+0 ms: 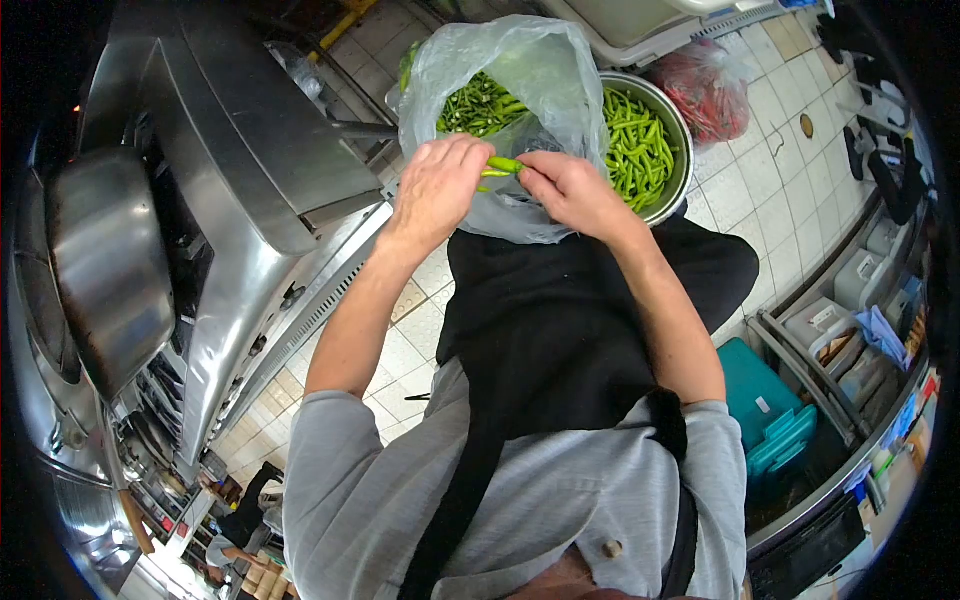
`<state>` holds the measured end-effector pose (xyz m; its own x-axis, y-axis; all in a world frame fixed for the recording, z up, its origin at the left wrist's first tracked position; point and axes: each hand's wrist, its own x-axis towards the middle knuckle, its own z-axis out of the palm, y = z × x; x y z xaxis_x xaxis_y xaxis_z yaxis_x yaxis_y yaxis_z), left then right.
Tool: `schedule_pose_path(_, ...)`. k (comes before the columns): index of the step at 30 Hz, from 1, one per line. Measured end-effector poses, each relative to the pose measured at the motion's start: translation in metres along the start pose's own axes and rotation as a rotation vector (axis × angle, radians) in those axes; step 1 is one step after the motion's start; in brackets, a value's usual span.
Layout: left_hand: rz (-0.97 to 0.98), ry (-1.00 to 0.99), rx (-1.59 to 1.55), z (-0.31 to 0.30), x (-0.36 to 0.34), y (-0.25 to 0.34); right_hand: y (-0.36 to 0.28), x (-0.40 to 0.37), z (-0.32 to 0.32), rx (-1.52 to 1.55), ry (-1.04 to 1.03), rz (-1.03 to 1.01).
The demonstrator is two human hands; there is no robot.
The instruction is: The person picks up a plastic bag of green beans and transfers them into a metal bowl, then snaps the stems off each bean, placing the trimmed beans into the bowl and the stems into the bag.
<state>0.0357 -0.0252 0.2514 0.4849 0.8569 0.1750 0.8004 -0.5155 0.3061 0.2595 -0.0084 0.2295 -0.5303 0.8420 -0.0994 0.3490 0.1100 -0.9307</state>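
Observation:
My left hand (438,190) is closed around a few green chili peppers (503,164), their ends poking out past the fingertips. The thumb and fingers of my right hand (578,196) pinch the end of the uppermost one. Both hands are over the near side of a clear plastic bag (560,60), which gapes wide and has many green chilies (478,105) inside. To the right of the bag, a round metal bowl (684,150) is full of green chilies (632,150), close beyond my right wrist.
A plastic bag of red chilies (703,92) lies on the tiled floor (775,170) behind the bowl. Steel cooking equipment (235,120) with a large pan (110,265) lines my left. At right are a teal bin (750,390) and a shelf of containers. Another person (245,520) is at the lower left.

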Motion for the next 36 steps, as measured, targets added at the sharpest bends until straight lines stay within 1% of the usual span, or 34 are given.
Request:
schedule_pose_path(1,0.002,0.000,-0.002,-0.002,-0.001,0.001,-0.001,0.000,0.002,-0.039,0.002,-0.083)
schedule_pose_path(3,-0.181,-0.210,-0.124,-0.006,-0.004,0.005,0.000,-0.002,0.002,-0.037,-0.017,-0.071)
schedule_pose_path(4,-0.178,-0.212,-0.124,-0.009,-0.003,0.008,0.002,-0.004,0.002,-0.036,-0.018,-0.088)
schedule_pose_path(6,-0.104,-0.198,-0.239,-0.015,-0.003,0.011,0.003,-0.006,0.004,-0.031,-0.017,-0.104)
schedule_pose_path(7,-0.105,-0.201,-0.239,-0.014,-0.003,0.011,0.001,-0.007,0.004,0.041,-0.024,-0.055)
schedule_pose_path(8,-0.110,-0.201,-0.339,-0.013,-0.004,0.011,-0.001,-0.008,0.005,0.112,-0.031,-0.008)
schedule_pose_path(9,-0.114,-0.199,-0.439,-0.011,-0.003,0.011,-0.002,-0.010,0.005,0.112,-0.031,-0.009)
schedule_pose_path(10,-0.112,-0.197,-0.437,-0.010,-0.003,0.013,-0.003,-0.012,0.005,0.155,0.006,-0.020)
schedule_pose_path(12,-0.126,-0.130,-0.571,-0.007,-0.004,0.018,-0.004,-0.015,0.007,0.199,0.042,-0.030)
schedule_pose_path(13,-0.127,-0.130,-0.570,-0.004,-0.004,0.019,-0.003,-0.016,0.008,0.282,0.065,-0.026)
schedule_pose_path(14,-0.121,-0.089,-0.607,-0.002,-0.004,0.021,-0.003,-0.018,0.008,0.365,0.088,-0.022)
schedule_pose_path(15,-0.113,-0.048,-0.644,0.001,-0.005,0.023,-0.004,-0.020,0.008,0.364,0.087,-0.023)
schedule_pose_path(16,-0.112,-0.046,-0.643,0.003,-0.005,0.027,-0.006,-0.023,0.007,0.554,0.056,0.127)
schedule_pose_path(17,-0.275,-0.080,-0.887,0.005,-0.007,0.032,-0.008,-0.026,0.006,0.743,0.024,0.281)
schedule_pose_path(18,-0.439,-0.113,-1.128,0.007,-0.008,0.037,-0.014,-0.026,0.005,0.741,0.025,0.278)
schedule_pose_path(19,-0.437,-0.112,-1.128,0.012,-0.010,0.040,-0.022,-0.025,0.006,0.720,0.052,0.219)
schedule_pose_path(20,-0.473,-0.004,-1.228,0.017,-0.013,0.042,-0.026,-0.024,0.008,0.700,0.076,0.161)
schedule_pose_path(21,-0.511,0.108,-1.322,0.016,-0.016,0.045,-0.026,-0.022,0.010,0.702,0.072,0.159)
schedule_pose_path(22,-0.512,0.114,-1.315,0.013,-0.020,0.047,-0.024,-0.018,0.013,0.608,0.094,0.124)
schedule_pose_path(23,-0.683,0.158,-1.392,0.008,-0.025,0.051,-0.021,-0.014,0.016,0.514,0.116,0.088)
schedule_pose_path(24,-0.855,0.204,-1.465,0.003,-0.030,0.055,-0.016,-0.009,0.017,0.517,0.111,0.081)
schedule_pose_path(25,-0.857,0.210,-1.460,0.001,-0.037,0.057,-0.010,-0.004,0.018,0.404,0.125,0.004)
schedule_pose_path(26,-0.956,0.248,-1.567,0.000,-0.046,0.059,-0.004,0.001,0.018,0.291,0.139,-0.071)
schedule_pose_path(27,-1.056,0.285,-1.676,-0.003,-0.054,0.061,-0.006,0.007,0.017,0.293,0.134,-0.073)
schedule_pose_path(28,-1.108,0.266,-1.727,-0.006,-0.060,0.063,-0.009,0.012,0.016,0.195,0.118,-0.116)
schedule_pose_path(29,-1.110,0.271,-1.732,-0.008,-0.064,0.066,-0.011,0.018,0.015,0.094,0.100,-0.158)
schedule_pose_path(30,-1.144,0.269,-1.730,-0.010,-0.066,0.072,-0.011,0.028,0.015,0.114,0.052,-0.211)
schedule_pose_path(31,-1.178,0.267,-1.731,-0.009,-0.066,0.077,-0.014,0.030,0.015,0.103,0.044,-0.207)
schedule_pose_path(33,-1.140,0.279,-1.729,-0.004,-0.066,0.082,-0.021,0.035,0.011,-0.256,0.104,-0.290)
schedule_pose_path(34,-1.114,0.229,-1.694,-0.004,-0.063,0.084,-0.025,0.034,0.008,-0.189,0.106,-0.287)
schedule_pose_path(35,-1.087,0.181,-1.658,-0.004,-0.059,0.084,-0.022,0.030,0.003,-0.191,0.100,-0.293)
schedule_pose_path(36,-1.085,0.189,-1.660,-0.004,-0.053,0.083,-0.016,0.024,-0.004,-0.141,0.175,-0.323)
